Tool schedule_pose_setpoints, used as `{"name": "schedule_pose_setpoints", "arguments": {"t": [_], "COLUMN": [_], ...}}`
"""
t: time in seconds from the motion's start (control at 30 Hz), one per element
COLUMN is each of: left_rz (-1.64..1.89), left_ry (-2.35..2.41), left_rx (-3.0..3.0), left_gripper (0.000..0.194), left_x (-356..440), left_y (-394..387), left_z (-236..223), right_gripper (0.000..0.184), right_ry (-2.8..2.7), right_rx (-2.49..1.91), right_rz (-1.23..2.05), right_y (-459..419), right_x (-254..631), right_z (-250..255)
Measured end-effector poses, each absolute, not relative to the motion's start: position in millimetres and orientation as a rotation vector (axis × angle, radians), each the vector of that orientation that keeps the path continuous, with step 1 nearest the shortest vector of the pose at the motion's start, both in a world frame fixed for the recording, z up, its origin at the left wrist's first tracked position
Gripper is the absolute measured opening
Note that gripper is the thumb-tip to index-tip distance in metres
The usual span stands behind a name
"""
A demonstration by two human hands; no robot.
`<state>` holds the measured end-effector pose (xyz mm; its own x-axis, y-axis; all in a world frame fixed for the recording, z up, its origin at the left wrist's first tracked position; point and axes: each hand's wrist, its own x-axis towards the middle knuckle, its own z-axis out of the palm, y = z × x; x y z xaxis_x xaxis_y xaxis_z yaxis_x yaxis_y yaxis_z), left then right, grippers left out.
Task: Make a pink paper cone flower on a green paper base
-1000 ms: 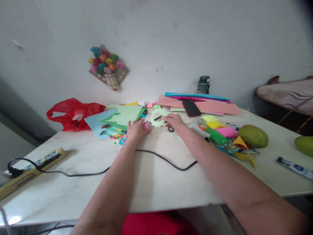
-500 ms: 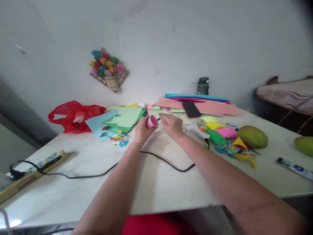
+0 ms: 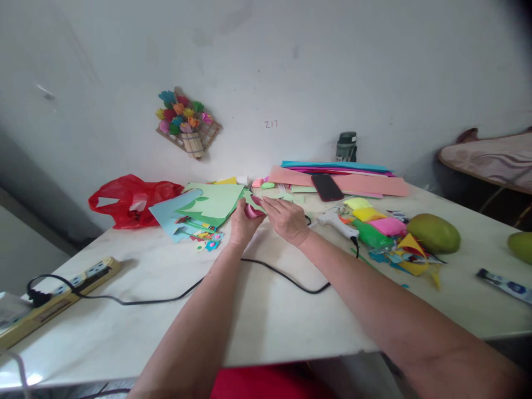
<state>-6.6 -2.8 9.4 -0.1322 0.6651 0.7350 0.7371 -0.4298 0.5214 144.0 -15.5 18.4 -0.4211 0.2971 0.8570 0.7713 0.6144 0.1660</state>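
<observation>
The bag (image 3: pixel 124 210) lies left of the sheets (image 3: pixel 216 197) on the table (image 3: pixel 166 332), the power strip (image 3: pixel 62 302) before it. The phone (image 3: pixel 327 187) rests on the papers (image 3: pixel 374 184), the bottle (image 3: pixel 346 147) apparently standing behind them. Right of the glue gun (image 3: pixel 338 223) lie the packets (image 3: pixel 386 226), then a mango (image 3: pixel 433 233). The flowers (image 3: pixel 183 113) hang on the wall (image 3: pixel 291 72).

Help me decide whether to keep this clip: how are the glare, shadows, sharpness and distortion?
Head view throughout: glare on the table at lower left; faint shadow beside the left forearm; soft detail around the left hand and right hand; dark, blurred upper-right corner; apparent wide-angle stretch towards the edges.
</observation>
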Motion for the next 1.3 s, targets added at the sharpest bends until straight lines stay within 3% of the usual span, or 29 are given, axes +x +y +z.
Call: {"name": "schedule_pose_setpoints", "arguments": {"t": [0.3, 0.53, 0.97, 1.2, 1.3], "left_rz": [-1.658, -1.604, -1.67, -1.743, -1.842], "left_ry": [-1.453, -1.862, -1.846, -1.815, -1.735], "left_rx": [-2.152, -1.979, -1.914, -1.887, -1.938], "left_gripper": [0.057, 0.047, 0.027, 0.036, 0.047], "left_x": [-7.1, -6.9, -8.2, -9.3, -5.9], "left_y": [-8.9, -7.6, -4.6, -4.7, -8.3], "left_z": [13.7, 13.6, 11.2, 12.1, 17.1], "right_gripper": [0.035, 0.037, 0.038, 0.048, 0.042], "right_ry": [-1.794, -1.95, -2.045, -2.031, -1.836], "right_rx": [-1.042, -0.851, -0.764, -0.709, -0.761], "right_rz": [-0.275, -0.384, -0.445, -0.324, -0.155], "right_y": [-13.9, -16.3, -18.6, -25.7, -24.0], "right_x": [145.1, 135.1, 133.2, 135.1, 135.4], "right_z": [25.6, 18.5, 15.9, 20.0, 23.0]}}
